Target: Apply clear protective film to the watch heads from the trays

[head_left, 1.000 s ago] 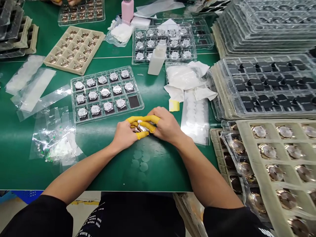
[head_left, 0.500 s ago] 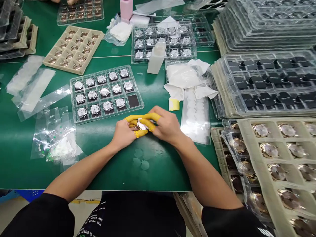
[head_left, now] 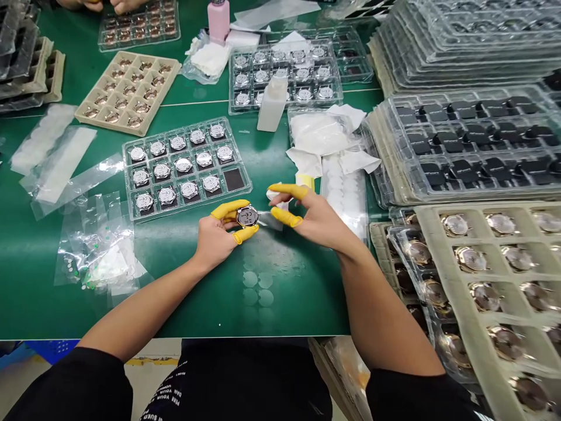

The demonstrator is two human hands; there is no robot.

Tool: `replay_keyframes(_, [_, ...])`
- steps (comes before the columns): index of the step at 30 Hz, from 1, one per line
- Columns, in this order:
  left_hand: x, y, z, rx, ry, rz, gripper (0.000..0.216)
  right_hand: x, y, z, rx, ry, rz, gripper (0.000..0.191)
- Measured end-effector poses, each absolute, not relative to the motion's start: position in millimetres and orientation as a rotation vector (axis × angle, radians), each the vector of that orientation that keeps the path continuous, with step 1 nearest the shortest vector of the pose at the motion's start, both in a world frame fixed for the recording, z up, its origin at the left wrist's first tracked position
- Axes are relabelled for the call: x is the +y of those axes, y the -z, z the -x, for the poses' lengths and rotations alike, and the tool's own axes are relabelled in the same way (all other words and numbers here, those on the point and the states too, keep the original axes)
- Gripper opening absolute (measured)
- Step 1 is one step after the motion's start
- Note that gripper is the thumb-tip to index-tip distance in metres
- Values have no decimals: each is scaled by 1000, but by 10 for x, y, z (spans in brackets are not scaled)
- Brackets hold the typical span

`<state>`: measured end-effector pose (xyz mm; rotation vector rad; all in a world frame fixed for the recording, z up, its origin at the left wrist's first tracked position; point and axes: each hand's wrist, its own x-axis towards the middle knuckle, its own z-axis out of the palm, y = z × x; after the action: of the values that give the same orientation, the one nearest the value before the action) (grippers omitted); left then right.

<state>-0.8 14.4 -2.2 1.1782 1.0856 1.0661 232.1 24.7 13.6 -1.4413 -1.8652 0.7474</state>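
Note:
My left hand (head_left: 218, 234), with yellow finger cots, pinches a round silver watch case (head_left: 248, 216) just above the green mat. My right hand (head_left: 312, 217), also in yellow cots, is a little to the right of the case and pinches a thin clear film (head_left: 270, 220) that stretches from the case's face. Just behind my hands lies a clear tray (head_left: 243, 188) holding rows of silver watch cases, with one black cell at its near right corner vacant.
Beige trays of gold cases (head_left: 442, 257) stand at the right, stacked clear trays (head_left: 460, 140) behind them. White wipes (head_left: 324, 134), a white bottle (head_left: 272, 105), another filled tray (head_left: 284, 73), a pink bottle (head_left: 218, 20) and plastic bags (head_left: 96, 245) surround the work spot. Another person's hands (head_left: 100, 4) show at the top left.
My hands, which were clasped together round the watch case, have parted. The right hand has drawn away to the right, pulling the clear film off the case held by the left.

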Motion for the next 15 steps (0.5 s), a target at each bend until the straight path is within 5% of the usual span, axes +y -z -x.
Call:
replay_keyframes(7, [170, 39, 45, 1097, -1021, -1357, 59, 206, -310, -2223, -1773, -1028, 1389, 21])
replay_keyframes(15, [179, -46, 39, 1094, -888, -1189, 68, 165, -304, -2339, -2087, -702, 1373, 4])
